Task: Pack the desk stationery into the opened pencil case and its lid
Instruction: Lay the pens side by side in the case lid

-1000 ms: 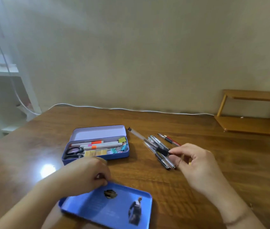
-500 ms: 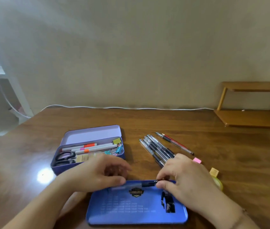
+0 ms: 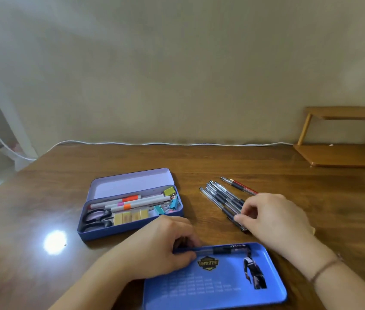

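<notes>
Having left one pen (image 3: pixel 219 250) along the lid's (image 3: pixel 217 285) far edge, my right hand (image 3: pixel 273 220) has gone back to the pen bundle (image 3: pixel 221 199) at centre right, fingers pinching the next. My left hand (image 3: pixel 165 245) curls on the laid pen so it can't roll; the case (image 3: pixel 132 227) sits centre left.

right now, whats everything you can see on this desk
pencil case: one, blue, desk left, open, holding scissors, markers, binder clips, yellow blocks
lid: one, blue, near edge
pen: one, along the lid's far edge
pens: a bunch, clear with black grips, desk centre
red pen: one, beyond the bunch
cable: one, white, along the wall
shelf: one, wooden, far right
hands: left on the lid's pen; right at the bunch
</notes>
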Available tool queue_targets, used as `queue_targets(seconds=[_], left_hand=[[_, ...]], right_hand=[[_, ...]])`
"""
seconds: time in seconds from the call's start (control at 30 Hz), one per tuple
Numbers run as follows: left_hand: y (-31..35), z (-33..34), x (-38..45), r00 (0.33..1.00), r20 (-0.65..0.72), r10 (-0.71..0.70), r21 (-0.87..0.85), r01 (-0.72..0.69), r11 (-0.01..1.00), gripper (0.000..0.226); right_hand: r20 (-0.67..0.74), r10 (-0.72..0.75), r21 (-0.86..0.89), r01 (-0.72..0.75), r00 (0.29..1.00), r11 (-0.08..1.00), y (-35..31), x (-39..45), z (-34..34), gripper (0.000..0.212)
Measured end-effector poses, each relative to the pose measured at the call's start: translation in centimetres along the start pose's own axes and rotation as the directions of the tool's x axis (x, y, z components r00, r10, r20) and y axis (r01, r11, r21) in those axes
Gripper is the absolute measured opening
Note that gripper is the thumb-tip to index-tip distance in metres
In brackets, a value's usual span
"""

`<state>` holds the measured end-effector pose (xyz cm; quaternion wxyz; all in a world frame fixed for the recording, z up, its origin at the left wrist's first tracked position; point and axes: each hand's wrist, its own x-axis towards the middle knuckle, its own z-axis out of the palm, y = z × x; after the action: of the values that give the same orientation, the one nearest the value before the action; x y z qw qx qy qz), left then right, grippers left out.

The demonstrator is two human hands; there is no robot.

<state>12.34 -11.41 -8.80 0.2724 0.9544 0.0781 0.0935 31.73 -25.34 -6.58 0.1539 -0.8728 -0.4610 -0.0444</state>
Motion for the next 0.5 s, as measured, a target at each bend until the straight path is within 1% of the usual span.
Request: queue_targets(seconds=[0.03,0.1,0.17,0.23,0.27,0.3,0.33,0.37,0.4,0.43,0.47,0.5], left_hand=[[0.1,0.0,0.0,1.000,-0.001,0.007,0.000,-0.007,1.000,0.017],[0.3,0.0,-0.1,1.000,0.000,0.012,-0.002,-0.012,1.000,0.022],[0.4,0.0,-0.1,1.000,0.005,0.016,-0.010,-0.016,1.000,0.024],[0.3,0.1,-0.2,1.000,0.009,0.025,-0.001,-0.025,1.000,0.024],[0.2,0.2,-0.2,1.000,0.014,0.025,-0.004,-0.025,1.000,0.023],[0.2,0.2,-0.2,1.000,0.017,0.025,-0.011,-0.024,1.000,0.023],[0.1,0.3,-0.2,1.000,0.017,0.026,-0.018,-0.026,1.000,0.023],[0.1,0.3,-0.2,0.999,0.015,0.029,-0.020,-0.029,0.999,0.021],[0.0,0.4,-0.2,0.999,0.008,0.031,-0.021,-0.031,0.999,0.019],[0.0,0.4,-0.1,1.000,-0.010,0.029,-0.026,-0.029,0.999,0.018],[-0.1,0.4,-0.1,0.999,-0.047,0.016,-0.041,-0.018,0.999,0.016],[-0.2,0.3,-0.1,0.994,-0.105,-0.005,-0.061,-0.001,0.998,0.014]], right_hand=[[0.039,0.025,-0.026,-0.024,0.999,0.999,-0.4,0.4,0.3,0.026],[0.064,0.036,-0.048,-0.033,0.997,0.998,-1.0,0.8,0.8,0.030],[0.045,0.013,-0.075,-0.009,0.999,0.997,-1.1,0.8,1.1,0.030],[0.027,-0.012,-0.095,0.015,1.000,0.995,-1.0,0.6,1.3,0.024],[0.011,-0.018,-0.068,0.019,1.000,0.998,-0.7,0.4,1.2,0.021],[-0.020,-0.013,-0.004,0.013,1.000,1.000,-0.2,0.4,1.2,0.017],[-0.068,0.004,0.112,0.004,0.998,0.994,0.4,0.3,1.0,0.016],[-0.128,0.037,0.298,0.003,0.991,0.955,1.1,0.2,0.6,0.016],[-0.186,0.092,0.535,0.023,0.978,0.845,1.8,0.3,0.1,0.017],[-0.221,0.143,0.775,0.085,0.965,0.627,2.1,0.2,-0.7,0.016],[-0.255,0.155,0.908,0.182,0.954,0.377,2.2,-0.1,-1.6,0.017],[-0.315,0.143,0.935,0.281,0.938,0.215,2.0,-0.5,-2.3,0.018]])
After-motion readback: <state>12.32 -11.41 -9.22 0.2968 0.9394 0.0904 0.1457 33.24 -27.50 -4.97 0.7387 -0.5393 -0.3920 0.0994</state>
